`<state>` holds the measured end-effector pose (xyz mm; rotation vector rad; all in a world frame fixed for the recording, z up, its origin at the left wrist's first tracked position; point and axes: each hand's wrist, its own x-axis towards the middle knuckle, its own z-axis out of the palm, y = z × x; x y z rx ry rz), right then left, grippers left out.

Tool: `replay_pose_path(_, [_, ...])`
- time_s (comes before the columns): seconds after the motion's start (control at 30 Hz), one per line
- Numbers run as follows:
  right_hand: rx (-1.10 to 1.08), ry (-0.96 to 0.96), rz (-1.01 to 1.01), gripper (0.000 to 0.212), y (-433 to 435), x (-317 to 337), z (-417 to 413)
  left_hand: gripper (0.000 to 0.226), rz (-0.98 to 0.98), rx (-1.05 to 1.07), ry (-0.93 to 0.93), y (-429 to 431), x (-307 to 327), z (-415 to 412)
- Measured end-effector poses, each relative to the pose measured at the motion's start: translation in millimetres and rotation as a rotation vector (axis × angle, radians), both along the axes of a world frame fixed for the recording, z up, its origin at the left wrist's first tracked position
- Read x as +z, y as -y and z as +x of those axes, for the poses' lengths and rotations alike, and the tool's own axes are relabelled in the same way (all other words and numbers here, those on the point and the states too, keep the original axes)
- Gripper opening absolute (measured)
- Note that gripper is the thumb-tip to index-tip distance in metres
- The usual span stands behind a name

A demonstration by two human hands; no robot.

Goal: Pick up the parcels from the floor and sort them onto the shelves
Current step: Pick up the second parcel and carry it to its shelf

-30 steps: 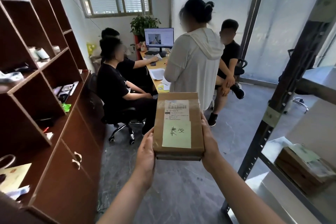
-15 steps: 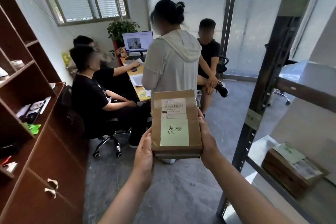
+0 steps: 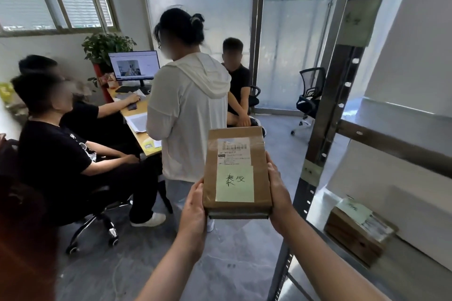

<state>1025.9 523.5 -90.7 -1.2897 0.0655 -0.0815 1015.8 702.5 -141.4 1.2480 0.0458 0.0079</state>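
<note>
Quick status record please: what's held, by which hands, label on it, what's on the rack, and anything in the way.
held item: brown cardboard parcel, flat, label side up
left hand: grips parcel's left edge
right hand: grips parcel's right edge
label: green note with handwriting, below a printed shipping label
rack: metal shelf rack at right; one cardboard box with a green note already on a low shelf
obstruction: standing person in a white hoodie, directly ahead

Wooden cabinet gone; metal shelf (image 3: 391, 149) nearer.

Left hand (image 3: 194, 205): forearm extended forward, palm inward, fingers clasped. Right hand (image 3: 278, 190): forearm extended, palm inward, mirroring it
</note>
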Motion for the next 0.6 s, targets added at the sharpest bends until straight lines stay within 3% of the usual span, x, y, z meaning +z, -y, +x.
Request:
replay_pose_path(0.1, [-0.048, 0.012, -0.004, 0.044, -2.9, 3.4, 8.1, 0.038, 0.012, -0.015, 0.039, -3.2, 2.4, 20.1])
replay_pose_path(0.2, [-0.111, 0.032, -0.023, 0.042, -6.1, 9.7, 16.4, 0.047, 0.015, -0.066, 0.047, -4.7, 8.5, 40.1])
replay_pose_path(0.33, [-0.211, 0.054, -0.059, 0.037, -4.1, 19.1, 21.9, 0.037, 0.008, -0.128, 0.055, -1.2, 14.3, 61.8])
replay_pose_path(0.6, [-0.371, 0.111, -0.02, 0.041, 16.5, 30.7, -4.0, 0.04, 0.035, -0.369, 0.137, 28.0, 29.6, 73.4])
